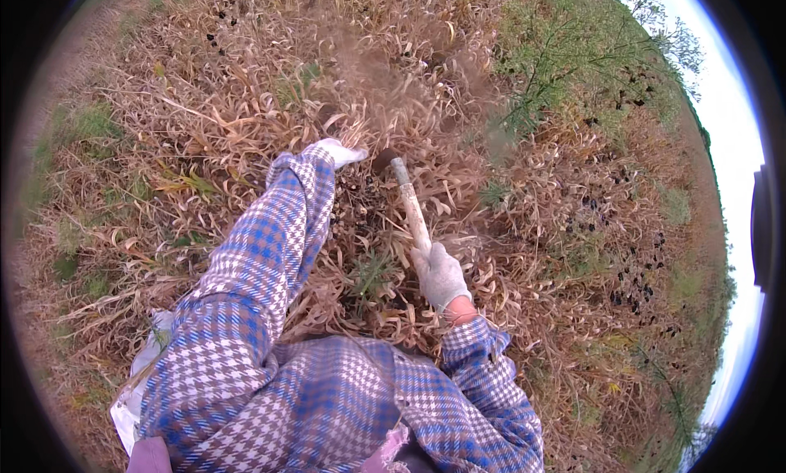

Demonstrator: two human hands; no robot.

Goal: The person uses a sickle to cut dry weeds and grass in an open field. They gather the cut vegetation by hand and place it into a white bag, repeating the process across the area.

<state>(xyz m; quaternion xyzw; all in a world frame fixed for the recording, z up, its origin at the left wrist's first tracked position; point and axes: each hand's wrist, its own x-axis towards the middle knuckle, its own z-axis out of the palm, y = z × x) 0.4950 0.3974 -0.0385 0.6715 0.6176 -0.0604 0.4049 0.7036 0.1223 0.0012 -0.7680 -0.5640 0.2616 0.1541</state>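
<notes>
My right hand (441, 277), in a pale knit glove, grips the lower end of a worn light-coloured handle (414, 212). The handle slants up to a metal socket and a dark rusty tool head (385, 159), partly lost among the stalks. My left hand (341, 152), in a white glove, reaches into dry plants (362, 126) just left of the tool head. Its fingers are mostly hidden, and what they touch is unclear. Dark dried seed heads or pods (362, 196) lie below, between my two arms.
Dry brown leaves and stalks surround me. A green feathery plant (546, 61) stands at upper right, and a small green tuft (373, 273) grows near my body. Dark pods (632, 289) hang at right. A white plastic bag (130, 405) is by my left side.
</notes>
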